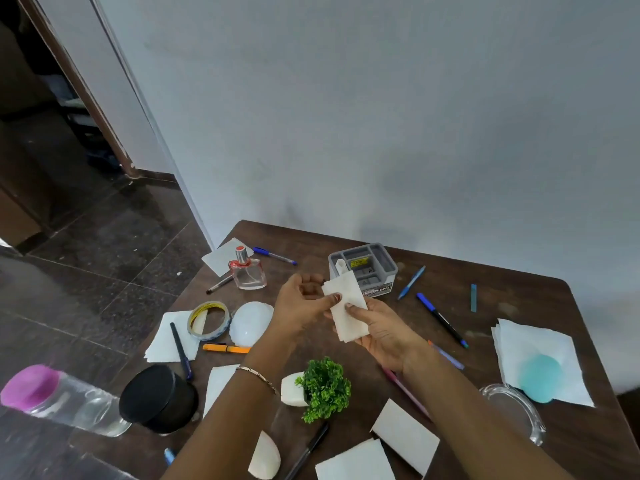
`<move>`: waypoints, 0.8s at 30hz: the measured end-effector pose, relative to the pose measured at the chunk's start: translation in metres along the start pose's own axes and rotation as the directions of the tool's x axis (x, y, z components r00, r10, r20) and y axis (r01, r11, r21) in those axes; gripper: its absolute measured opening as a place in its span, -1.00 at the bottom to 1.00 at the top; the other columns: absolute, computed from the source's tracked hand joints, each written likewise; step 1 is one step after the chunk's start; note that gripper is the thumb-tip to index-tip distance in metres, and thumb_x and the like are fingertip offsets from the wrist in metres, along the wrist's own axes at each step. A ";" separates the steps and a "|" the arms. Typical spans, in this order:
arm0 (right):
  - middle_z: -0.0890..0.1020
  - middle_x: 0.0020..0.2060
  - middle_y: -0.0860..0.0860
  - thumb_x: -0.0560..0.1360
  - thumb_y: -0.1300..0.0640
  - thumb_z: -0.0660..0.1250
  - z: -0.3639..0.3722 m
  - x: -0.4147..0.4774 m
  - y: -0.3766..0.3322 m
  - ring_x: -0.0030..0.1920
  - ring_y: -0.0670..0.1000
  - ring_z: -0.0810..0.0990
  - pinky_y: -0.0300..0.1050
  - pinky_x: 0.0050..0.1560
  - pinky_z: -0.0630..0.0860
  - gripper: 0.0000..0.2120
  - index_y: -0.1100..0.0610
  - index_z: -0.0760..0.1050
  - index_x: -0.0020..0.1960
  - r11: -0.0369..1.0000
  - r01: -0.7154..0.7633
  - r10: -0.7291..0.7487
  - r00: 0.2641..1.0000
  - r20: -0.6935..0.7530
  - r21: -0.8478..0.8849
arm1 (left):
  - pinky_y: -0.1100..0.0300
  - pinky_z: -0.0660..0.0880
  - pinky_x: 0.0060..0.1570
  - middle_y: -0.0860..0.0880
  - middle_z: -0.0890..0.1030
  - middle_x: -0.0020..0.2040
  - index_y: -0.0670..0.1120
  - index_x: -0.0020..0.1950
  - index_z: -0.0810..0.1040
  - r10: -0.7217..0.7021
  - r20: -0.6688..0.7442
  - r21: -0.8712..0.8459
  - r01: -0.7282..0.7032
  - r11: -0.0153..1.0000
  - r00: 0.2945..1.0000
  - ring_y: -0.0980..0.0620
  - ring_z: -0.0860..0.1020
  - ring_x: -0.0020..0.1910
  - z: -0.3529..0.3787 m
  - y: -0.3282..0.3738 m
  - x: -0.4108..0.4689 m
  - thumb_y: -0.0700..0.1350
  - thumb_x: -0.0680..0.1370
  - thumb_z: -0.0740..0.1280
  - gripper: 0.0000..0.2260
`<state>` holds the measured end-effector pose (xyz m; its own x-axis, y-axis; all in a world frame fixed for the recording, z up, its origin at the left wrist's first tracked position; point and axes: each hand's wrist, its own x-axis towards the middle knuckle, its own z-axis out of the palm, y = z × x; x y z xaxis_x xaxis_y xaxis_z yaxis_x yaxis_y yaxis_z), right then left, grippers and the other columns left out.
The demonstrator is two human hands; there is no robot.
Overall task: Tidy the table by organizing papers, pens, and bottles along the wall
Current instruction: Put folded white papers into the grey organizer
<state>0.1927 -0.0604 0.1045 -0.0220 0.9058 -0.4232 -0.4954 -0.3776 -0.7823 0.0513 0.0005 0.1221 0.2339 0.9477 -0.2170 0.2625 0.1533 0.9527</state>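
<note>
Both hands hold one folded white paper [348,306] above the middle of the brown table [519,299]. My left hand [304,304] pinches its upper left edge and my right hand [382,332] supports it from below. Other white papers lie scattered: a stack at the right [554,344], one at the far left corner [220,259], one under the tape roll [166,341], several near the front [405,438]. Pens lie about, among them a blue one [273,255], a black-blue one [441,318] and an orange one [225,348]. A glass perfume bottle [247,270] stands at the back left.
A grey organizer box [367,265] stands near the wall. A tape roll [209,320], a white dome [251,322], a black jar [159,398], a clear jar with a purple lid [52,396], a small green plant [323,388], a glass ashtray [519,417] and a teal disc [540,377] crowd the table.
</note>
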 end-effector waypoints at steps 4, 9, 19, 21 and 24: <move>0.70 -0.01 0.10 0.61 0.26 0.19 -0.003 0.013 -0.014 -0.01 0.10 0.69 -0.01 0.03 0.63 -0.80 0.16 0.52 0.17 0.993 -0.027 0.033 0.998 0.047 -0.115 | 0.33 0.45 -0.07 0.08 0.54 0.00 -0.03 0.08 0.47 0.005 0.240 0.247 -0.066 0.967 0.971 0.08 0.52 0.03 -0.010 0.009 0.032 -0.06 0.39 0.53 -0.64; 0.67 0.04 0.12 0.59 0.25 0.24 -0.010 0.039 -0.038 -0.03 0.08 0.69 -0.16 -0.15 0.63 -0.79 0.26 0.48 0.21 0.956 -0.039 0.042 0.999 0.005 -0.292 | 0.16 0.56 -0.04 -0.18 0.63 0.00 -0.27 0.03 0.55 0.040 0.348 0.341 -0.167 0.925 0.936 -0.08 0.60 -0.04 -0.012 0.029 0.077 -0.13 0.50 0.43 -0.77; 0.66 -0.09 0.04 0.48 0.22 0.40 -0.053 0.118 -0.089 -0.07 0.03 0.65 -0.07 0.05 0.59 -0.76 0.22 0.58 0.13 0.609 0.020 -0.322 0.920 -0.223 -0.793 | 0.15 0.64 -0.27 -0.14 0.59 -0.09 -0.17 0.03 0.53 0.118 0.326 0.524 -0.283 0.803 0.938 -0.10 0.64 -0.20 0.006 0.068 0.167 -0.23 0.44 0.47 -0.79; 0.64 -0.12 -0.02 0.45 0.22 0.41 -0.059 0.131 -0.095 -0.07 -0.04 0.60 -0.19 0.01 0.48 -0.81 0.16 0.62 0.07 0.498 0.020 -0.396 0.895 -0.207 -0.867 | 0.05 0.62 -0.12 -0.14 0.59 -0.03 -0.18 0.08 0.57 0.211 0.293 0.588 -0.350 0.729 0.933 -0.12 0.62 -0.14 0.013 0.068 0.181 -0.20 0.44 0.46 -0.77; 0.64 -0.11 -0.07 0.44 0.25 0.39 -0.067 0.147 -0.099 -0.07 -0.08 0.59 -0.23 0.03 0.45 -0.84 0.10 0.63 0.01 0.444 0.021 -0.434 0.880 -0.194 -0.896 | 0.16 0.47 -0.08 -0.12 0.61 0.05 -0.14 0.09 0.59 0.284 0.311 0.686 -0.421 0.593 0.907 -0.09 0.57 -0.04 0.024 0.064 0.199 -0.16 0.48 0.41 -0.80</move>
<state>0.2969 0.0969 0.0893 0.3641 0.9234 -0.1216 0.5577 -0.3207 -0.7656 0.1373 0.1919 0.1352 0.5775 0.8163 0.0071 0.7000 -0.4997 0.5102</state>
